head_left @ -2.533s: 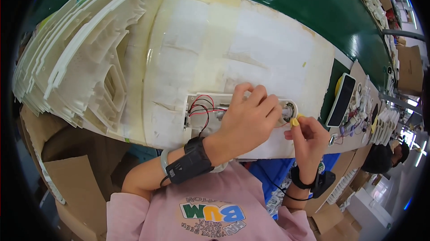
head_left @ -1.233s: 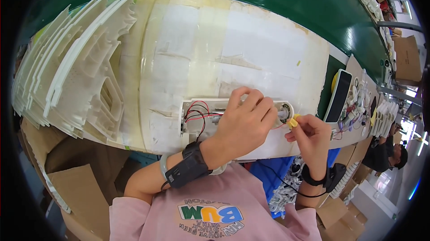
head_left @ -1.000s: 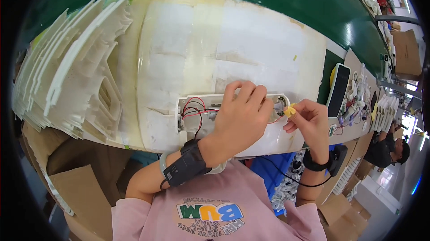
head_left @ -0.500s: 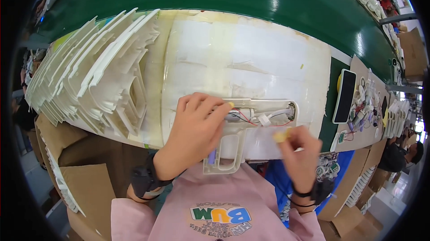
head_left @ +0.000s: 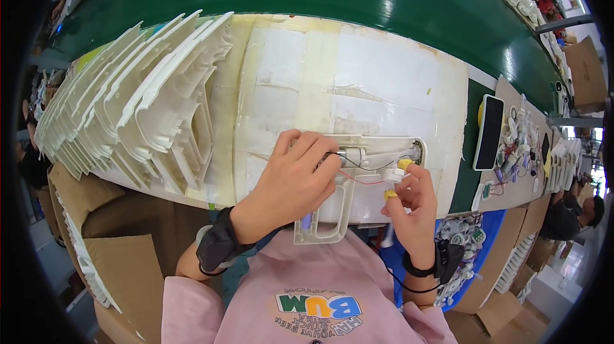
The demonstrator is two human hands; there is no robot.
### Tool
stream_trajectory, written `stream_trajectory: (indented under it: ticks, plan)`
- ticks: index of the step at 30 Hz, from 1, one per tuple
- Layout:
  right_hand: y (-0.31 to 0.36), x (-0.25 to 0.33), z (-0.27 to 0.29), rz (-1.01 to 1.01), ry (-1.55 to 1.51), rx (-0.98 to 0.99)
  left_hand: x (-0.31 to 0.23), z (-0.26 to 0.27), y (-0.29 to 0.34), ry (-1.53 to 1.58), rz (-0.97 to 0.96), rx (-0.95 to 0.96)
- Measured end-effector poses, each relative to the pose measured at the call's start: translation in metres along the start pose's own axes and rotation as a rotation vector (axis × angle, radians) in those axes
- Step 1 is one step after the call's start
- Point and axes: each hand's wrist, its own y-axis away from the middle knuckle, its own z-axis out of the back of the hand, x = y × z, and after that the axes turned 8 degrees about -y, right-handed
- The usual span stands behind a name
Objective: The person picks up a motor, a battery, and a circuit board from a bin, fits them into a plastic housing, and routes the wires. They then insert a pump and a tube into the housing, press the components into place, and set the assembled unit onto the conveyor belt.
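A white plastic handheld-device housing half [head_left: 377, 141] with a loop handle lies at the table's near edge. Inside are a metal cylinder, probably a motor [head_left: 348, 156], and red and black wires [head_left: 363, 182]. My left hand [head_left: 291, 177] is closed over the housing's left part, fingertips by the cylinder; its palm hides that end. Between thumb and forefinger, my right hand [head_left: 412, 206] pinches a small white plastic piece [head_left: 394, 176], to which the wires lead. Yellow covers [head_left: 391, 195] sit on those fingertips. A purple part [head_left: 306, 221] shows by the handle.
Nested white housing shells [head_left: 137, 97] stand at the left. On the right lie a phone-like device [head_left: 489, 133] and wired small parts [head_left: 511, 145]. Cardboard boxes [head_left: 128, 267] flank me below the table; a blue-lined bin [head_left: 470, 248] of parts is at the right.
My right hand has moved left and up to the housing and now pinches the small white piece, lifting it toward me. My left hand has shifted slightly right along the housing.
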Motion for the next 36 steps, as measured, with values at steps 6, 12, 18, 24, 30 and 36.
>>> stream_trajectory:
  ticks: [6,12,18,24,30,36]
  plan:
    - [0.001,-0.001,0.004,-0.002,0.008,0.013,0.005,-0.004,0.0,-0.094,-0.044,-0.054]
    - [0.002,-0.002,0.002,-0.023,-0.033,-0.001,0.003,0.003,-0.005,-0.046,-0.012,-0.021]
    - [0.0,-0.004,0.007,-0.011,0.022,0.037,0.013,0.005,-0.008,0.003,0.1,0.022]
    - [-0.001,0.001,0.006,-0.047,-0.005,0.038,0.013,0.009,-0.013,-0.014,0.071,0.056]
    - [-0.001,0.0,0.002,-0.094,-0.106,-0.001,0.004,0.011,-0.021,0.091,-0.018,0.071]
    - [-0.006,0.001,0.001,-0.005,0.022,-0.006,-0.003,-0.012,-0.029,0.04,-0.054,-0.025]
